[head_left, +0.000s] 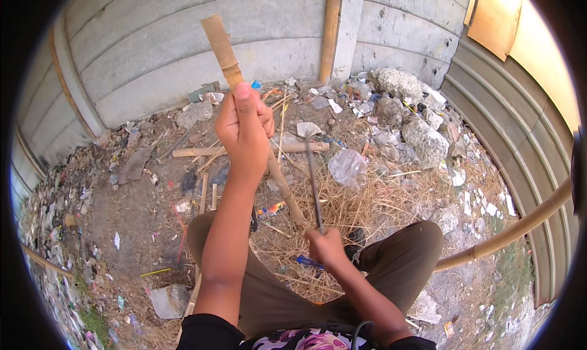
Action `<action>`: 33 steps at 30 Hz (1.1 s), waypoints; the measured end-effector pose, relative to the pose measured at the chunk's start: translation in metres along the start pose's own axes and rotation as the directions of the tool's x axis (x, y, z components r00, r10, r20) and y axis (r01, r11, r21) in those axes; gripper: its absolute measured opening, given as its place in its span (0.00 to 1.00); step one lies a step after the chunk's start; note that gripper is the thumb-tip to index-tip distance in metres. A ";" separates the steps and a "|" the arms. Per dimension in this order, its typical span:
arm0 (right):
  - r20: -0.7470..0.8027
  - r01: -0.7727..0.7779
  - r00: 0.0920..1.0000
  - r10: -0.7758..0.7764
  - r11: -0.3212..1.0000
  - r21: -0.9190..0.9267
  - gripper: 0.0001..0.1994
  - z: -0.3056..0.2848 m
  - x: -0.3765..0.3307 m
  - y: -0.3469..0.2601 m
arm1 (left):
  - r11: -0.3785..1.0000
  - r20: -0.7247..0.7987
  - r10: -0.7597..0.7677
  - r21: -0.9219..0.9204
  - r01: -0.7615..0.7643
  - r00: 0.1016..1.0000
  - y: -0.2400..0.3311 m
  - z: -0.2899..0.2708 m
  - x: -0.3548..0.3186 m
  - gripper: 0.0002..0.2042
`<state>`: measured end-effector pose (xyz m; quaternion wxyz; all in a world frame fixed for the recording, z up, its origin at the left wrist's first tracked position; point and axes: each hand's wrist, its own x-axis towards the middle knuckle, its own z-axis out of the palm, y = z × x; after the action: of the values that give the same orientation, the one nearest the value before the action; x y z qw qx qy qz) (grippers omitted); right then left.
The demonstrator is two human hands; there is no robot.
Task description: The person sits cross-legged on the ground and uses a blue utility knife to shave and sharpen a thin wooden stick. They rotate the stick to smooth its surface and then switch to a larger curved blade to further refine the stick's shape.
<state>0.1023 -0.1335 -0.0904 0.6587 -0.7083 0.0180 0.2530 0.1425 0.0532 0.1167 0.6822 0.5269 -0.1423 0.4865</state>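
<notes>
My left hand [243, 120] is raised in front of me, closed around a bamboo piece [221, 47]. Its flat, split-looking end points up and away, with a node just above my thumb. Below the fist the bamboo seems to carry on down to the straw between my legs. My right hand [326, 247], low by my right knee, is closed on a machete, its handle hidden in the fist. The long, dark, narrow blade [314, 185] points away from me, apart from the upper bamboo. Beyond it a bamboo pole [202, 151] lies crosswise on the ground.
Straw and bamboo shavings [361, 203] cover the ground between my legs. Concrete rubble [422, 139] and litter lie at the far right. A concrete panel wall [202, 56] stands ahead, corrugated sheeting [501, 136] at right. A long bamboo pole [501, 240] slants past my right knee.
</notes>
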 end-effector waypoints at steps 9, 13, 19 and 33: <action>-0.347 0.666 0.743 -0.573 0.574 0.477 0.15 0.020 -0.022 -0.047 | 1.000 0.028 0.017 -0.013 -0.017 0.999 -0.005 0.006 0.000 0.20; 0.067 0.006 0.998 0.017 0.942 -0.336 0.15 0.009 -0.008 0.026 | 0.997 0.007 -0.042 0.067 0.041 0.999 0.005 0.011 -0.008 0.20; -0.105 0.506 0.834 -0.542 0.827 -0.245 0.13 -0.010 -0.034 -0.103 | 0.999 0.062 0.029 0.036 -0.031 0.998 -0.002 0.009 -0.005 0.19; -0.138 0.289 0.937 -0.322 0.933 -0.215 0.14 0.001 -0.004 -0.035 | 0.993 -0.060 0.070 0.101 -0.064 0.996 -0.008 -0.006 0.002 0.19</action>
<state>0.1114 -0.1289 -0.0566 0.6151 -0.7814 -0.0604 0.0860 0.1485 0.0593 0.1109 0.6429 0.5390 -0.1138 0.5322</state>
